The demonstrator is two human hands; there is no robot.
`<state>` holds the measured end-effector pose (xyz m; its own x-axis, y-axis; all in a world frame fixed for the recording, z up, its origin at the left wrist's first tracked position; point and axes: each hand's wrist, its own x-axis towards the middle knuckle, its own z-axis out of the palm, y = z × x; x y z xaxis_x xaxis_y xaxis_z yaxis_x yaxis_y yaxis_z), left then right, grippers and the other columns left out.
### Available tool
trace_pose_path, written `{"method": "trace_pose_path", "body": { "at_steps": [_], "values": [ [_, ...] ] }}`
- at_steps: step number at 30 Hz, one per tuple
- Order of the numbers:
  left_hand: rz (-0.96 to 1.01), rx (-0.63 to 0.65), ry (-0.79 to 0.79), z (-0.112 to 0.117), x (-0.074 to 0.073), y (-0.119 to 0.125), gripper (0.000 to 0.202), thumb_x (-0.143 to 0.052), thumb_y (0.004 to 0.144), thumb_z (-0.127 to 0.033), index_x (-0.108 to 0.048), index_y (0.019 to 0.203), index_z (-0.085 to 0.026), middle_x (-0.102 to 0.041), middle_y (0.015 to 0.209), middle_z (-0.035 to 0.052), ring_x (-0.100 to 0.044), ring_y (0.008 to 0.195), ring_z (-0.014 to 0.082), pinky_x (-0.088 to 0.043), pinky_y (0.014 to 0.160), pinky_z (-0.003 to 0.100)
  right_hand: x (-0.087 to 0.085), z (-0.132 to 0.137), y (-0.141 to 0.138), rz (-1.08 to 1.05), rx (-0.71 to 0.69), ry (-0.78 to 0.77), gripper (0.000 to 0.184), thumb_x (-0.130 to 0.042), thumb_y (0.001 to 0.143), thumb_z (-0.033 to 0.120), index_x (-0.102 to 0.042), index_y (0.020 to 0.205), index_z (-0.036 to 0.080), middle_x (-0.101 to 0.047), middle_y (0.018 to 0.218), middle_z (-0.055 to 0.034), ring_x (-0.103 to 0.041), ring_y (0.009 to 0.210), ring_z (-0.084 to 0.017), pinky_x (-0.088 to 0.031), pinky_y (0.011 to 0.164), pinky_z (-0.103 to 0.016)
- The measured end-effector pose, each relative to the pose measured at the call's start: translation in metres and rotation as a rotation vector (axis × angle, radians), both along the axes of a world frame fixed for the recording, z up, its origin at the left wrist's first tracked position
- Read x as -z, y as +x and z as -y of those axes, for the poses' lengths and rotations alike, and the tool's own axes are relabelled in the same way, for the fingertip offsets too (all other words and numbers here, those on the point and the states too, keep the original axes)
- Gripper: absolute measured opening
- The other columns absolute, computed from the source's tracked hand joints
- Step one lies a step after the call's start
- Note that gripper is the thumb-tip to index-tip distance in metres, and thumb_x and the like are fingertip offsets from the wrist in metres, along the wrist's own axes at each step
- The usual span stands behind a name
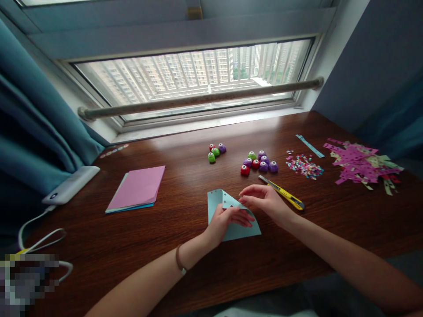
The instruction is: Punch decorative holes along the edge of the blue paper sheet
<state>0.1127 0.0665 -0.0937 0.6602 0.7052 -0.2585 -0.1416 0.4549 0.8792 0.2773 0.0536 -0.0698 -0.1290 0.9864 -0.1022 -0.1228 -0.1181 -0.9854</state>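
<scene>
A light blue paper sheet (214, 203) with small punched holes lies on the dark wooden table (185, 167), one corner folded over. My left hand (224, 220) rests on it with fingers laid flat along the fold. My right hand (264, 200) pinches the folded edge of the same sheet from the right. A yellow utility knife (284, 193) lies just behind my right hand.
Several small craft punches in red, green and purple sit in two clusters (216, 152) (259, 162). Confetti (303, 165), a blue strip (309, 145) and pink paper scraps (358, 165) lie right. A paper stack (137, 188), power bank (70, 185) and cable lie left.
</scene>
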Motion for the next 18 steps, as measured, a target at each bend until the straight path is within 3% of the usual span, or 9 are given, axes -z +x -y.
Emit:
{"method": "trace_pose_path", "body": {
  "at_steps": [6,18],
  "values": [
    [0.016,-0.028,-0.030,-0.0012,0.0019,-0.0007,0.028,-0.052,0.075,-0.031,-0.062,0.072,-0.005,-0.067,0.079,0.0153,-0.063,0.064,0.0217,-0.048,0.065,0.034,0.0038,-0.0016,0.0014,0.060,-0.055,-0.045,0.024,-0.071,0.066,0.031,-0.062,0.079,0.013,-0.063,0.076,-0.0028,-0.059,0.070,-0.016,-0.046,0.065,-0.025],
    [0.003,-0.021,0.008,-0.0009,0.0003,0.0000,0.027,-0.053,0.079,-0.029,-0.063,0.073,-0.004,-0.067,0.074,0.0148,-0.062,0.057,0.0193,-0.050,0.059,0.031,0.0061,-0.0013,-0.0035,0.056,-0.038,-0.090,0.021,-0.071,0.063,0.025,-0.060,0.076,0.013,-0.062,0.072,-0.0019,-0.058,0.068,-0.015,-0.046,0.065,-0.025]
  ]
}}
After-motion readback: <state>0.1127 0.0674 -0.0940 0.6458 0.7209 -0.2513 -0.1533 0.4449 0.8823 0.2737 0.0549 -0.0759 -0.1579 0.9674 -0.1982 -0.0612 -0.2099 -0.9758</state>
